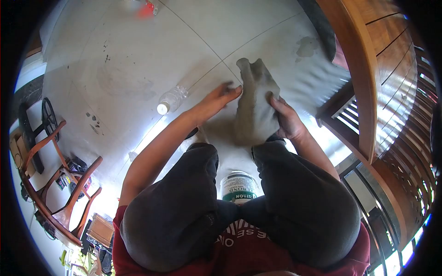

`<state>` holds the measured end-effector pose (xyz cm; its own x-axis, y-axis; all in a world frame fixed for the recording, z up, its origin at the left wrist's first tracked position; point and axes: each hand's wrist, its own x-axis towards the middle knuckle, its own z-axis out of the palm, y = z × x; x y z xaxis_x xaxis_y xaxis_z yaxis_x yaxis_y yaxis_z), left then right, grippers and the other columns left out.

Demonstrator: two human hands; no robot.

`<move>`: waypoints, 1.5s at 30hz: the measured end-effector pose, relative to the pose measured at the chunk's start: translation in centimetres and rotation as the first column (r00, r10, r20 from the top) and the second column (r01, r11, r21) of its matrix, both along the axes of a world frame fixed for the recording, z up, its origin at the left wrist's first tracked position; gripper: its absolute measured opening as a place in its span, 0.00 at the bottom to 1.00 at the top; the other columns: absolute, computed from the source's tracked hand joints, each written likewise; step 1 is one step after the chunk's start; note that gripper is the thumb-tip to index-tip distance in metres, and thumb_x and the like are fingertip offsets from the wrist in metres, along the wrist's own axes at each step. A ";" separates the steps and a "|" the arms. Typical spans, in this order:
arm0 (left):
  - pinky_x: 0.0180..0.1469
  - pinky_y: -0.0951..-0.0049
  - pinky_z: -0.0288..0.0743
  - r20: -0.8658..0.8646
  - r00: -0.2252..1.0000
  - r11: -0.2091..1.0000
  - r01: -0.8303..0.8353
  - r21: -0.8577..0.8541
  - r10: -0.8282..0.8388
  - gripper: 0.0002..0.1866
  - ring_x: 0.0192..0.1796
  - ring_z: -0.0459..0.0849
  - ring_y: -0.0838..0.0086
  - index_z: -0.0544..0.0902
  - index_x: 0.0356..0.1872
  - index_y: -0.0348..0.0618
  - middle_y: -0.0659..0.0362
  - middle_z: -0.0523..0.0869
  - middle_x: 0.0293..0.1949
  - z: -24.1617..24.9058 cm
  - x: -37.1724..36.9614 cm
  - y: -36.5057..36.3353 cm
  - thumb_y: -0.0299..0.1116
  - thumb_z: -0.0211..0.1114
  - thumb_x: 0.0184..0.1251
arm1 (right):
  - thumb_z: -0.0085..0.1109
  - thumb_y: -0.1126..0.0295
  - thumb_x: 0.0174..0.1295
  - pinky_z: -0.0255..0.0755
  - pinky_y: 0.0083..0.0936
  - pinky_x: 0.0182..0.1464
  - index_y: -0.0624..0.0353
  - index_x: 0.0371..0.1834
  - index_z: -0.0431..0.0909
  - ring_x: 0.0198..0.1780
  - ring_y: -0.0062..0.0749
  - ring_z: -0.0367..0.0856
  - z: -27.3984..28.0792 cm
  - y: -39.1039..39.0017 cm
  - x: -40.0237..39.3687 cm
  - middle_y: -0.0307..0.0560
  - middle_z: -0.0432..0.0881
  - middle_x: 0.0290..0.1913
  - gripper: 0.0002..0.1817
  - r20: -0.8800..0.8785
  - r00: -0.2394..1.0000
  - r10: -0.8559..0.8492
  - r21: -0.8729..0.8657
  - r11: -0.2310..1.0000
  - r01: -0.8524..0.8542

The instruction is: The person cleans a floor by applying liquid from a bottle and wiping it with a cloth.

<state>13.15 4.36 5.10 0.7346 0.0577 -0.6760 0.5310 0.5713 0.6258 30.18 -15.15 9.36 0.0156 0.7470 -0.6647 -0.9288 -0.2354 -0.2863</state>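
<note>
I am crouched over a tiled floor, knees in dark trousers in the lower part of the head view. A grey cloth (255, 103) is held up between both hands above the floor. My left hand (217, 100) pinches the cloth's left edge with its fingertips. My right hand (287, 118) grips the cloth's right side lower down. A white can with a green label (238, 187) stands on the floor between my legs.
A clear plastic bottle with a white cap (171, 100) lies on the floor left of my left hand. A curved wooden furniture piece (368, 87) with slats fills the right side. A wooden chair frame (60, 184) and clutter stand at the left.
</note>
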 end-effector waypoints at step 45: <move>0.49 0.66 0.82 -0.040 0.962 0.820 0.251 0.514 -0.269 0.15 0.45 0.87 0.69 0.82 0.62 0.44 0.54 0.89 0.48 -3.1 -5.0 -4.4 0.37 0.66 0.82 | 0.52 0.46 0.74 0.37 0.68 0.86 0.44 0.86 0.62 0.90 0.52 0.42 -15.0 3.6 19.9 0.45 0.46 0.92 0.38 0.410 -0.598 0.689 -0.737 0.636 0.227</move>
